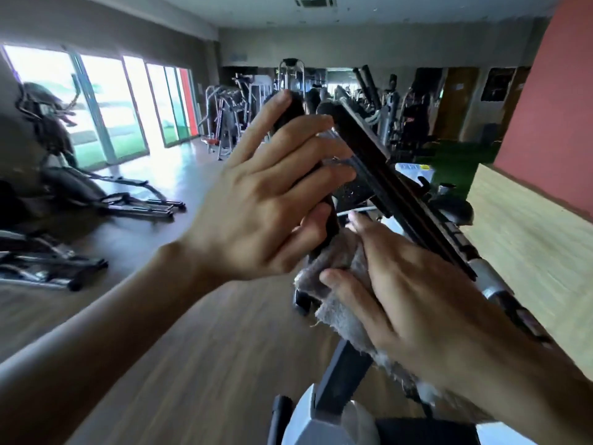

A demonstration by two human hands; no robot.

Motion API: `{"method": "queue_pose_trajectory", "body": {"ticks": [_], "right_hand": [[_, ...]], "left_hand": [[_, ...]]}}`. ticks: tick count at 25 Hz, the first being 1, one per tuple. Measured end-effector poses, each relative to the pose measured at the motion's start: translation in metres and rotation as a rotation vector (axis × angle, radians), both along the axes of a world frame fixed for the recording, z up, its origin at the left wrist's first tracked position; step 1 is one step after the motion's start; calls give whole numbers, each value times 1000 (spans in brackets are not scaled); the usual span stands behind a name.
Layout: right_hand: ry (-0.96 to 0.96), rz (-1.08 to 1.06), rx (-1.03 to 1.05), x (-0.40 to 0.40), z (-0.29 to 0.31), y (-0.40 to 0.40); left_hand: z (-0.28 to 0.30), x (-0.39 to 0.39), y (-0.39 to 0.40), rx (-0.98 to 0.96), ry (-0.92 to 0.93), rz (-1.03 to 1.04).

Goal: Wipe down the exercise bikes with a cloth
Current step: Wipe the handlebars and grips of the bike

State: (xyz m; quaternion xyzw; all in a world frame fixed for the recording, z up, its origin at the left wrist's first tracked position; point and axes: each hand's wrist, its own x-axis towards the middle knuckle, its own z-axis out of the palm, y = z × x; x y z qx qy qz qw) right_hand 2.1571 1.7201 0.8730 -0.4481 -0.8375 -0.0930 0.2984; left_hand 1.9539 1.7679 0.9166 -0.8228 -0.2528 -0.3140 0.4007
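- Wooden gym floor (pixel 199 364) stretches back to tall sliding glass doors (pixel 106 107) on the left, with a salmon-pink wall (pixel 552 123) on the right.
- Dark elliptical trainers (pixel 57 175) stand at the left, well apart from the hands; more weight machines (pixel 231 117) crowd the far end.
- Black-and-white exercise bike (pixel 340 409) fills the lower centre, its black handlebar console (pixel 398 194) tilted across the middle.
- Left hand (pixel 256 200) grips an upright black handlebar grip (pixel 290 110), fingers curled over it, thumb behind.
- Right hand (pixel 414 293) presses a frayed grey terry cloth (pixel 340 303) against the lower part of that bar, fingers fairly straight, thumb laid over the cloth.
- Motion blur softens the hands' edges.
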Motion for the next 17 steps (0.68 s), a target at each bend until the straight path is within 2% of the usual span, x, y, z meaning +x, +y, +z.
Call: {"method": "queue_pose_trajectory", "body": {"ticks": [4,6,9,12,17], "right_hand": [[9,120,22,-4,-1,5],[-98,80,9,12,-10,-3],[-139,67,-8,32,-16,-13],[-125,89,-13,16,-2,2],[-172,118,-12,28,-15,-6]], "left_hand": [[7,-3,-9,22,75,103],[8,-3,-11,15,86,107],[3,3,-16,-41,39,126],[4,8,-22,-103,25,145],[-2,4,-31,-125,-2,182]]}}
